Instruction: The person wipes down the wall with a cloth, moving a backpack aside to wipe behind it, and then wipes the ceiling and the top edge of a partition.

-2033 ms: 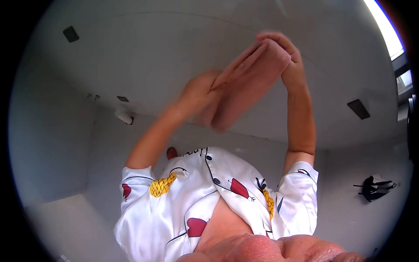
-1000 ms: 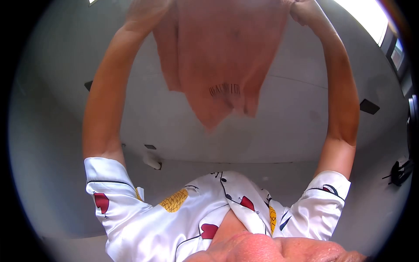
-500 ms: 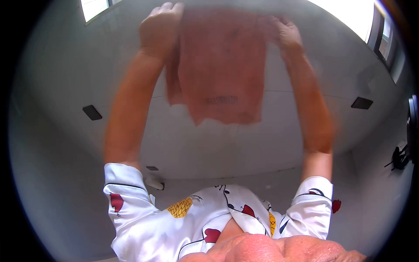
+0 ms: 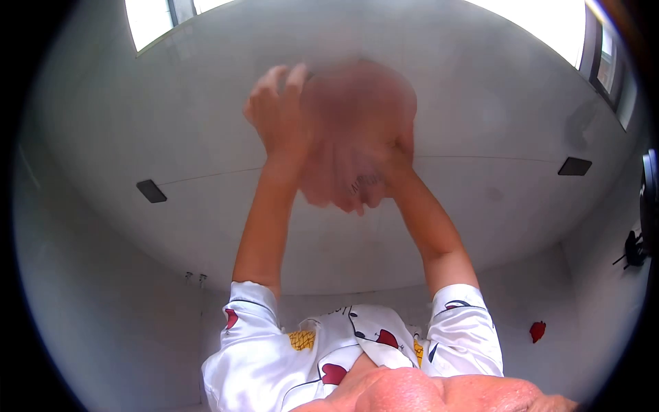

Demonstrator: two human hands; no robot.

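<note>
A reddish-pink cloth (image 4: 353, 137), like a towel, hangs bunched in the upper middle, with dark lettering near its lower edge. Motion blur hides its fold lines. My left hand (image 4: 278, 110) is at the cloth's left side, fingers bent and a little apart, its inner side against the fabric. On the other side, my right hand (image 4: 395, 154) is mostly hidden in the folds and grips the cloth. Both forearms reach forward from the white sleeves.
Grey panelled surfaces surround me. Two dark rectangular fittings (image 4: 151, 191) sit left and right. Bright windows (image 4: 535, 24) show along the top. A black object (image 4: 633, 250) is at the right wall, a red item (image 4: 537, 332) below it, and small fittings (image 4: 195, 278) at lower left.
The cloth, spread between my raised hands before, is now gathered into a smaller bunch. Both hands have come closer together and lower in the view.
</note>
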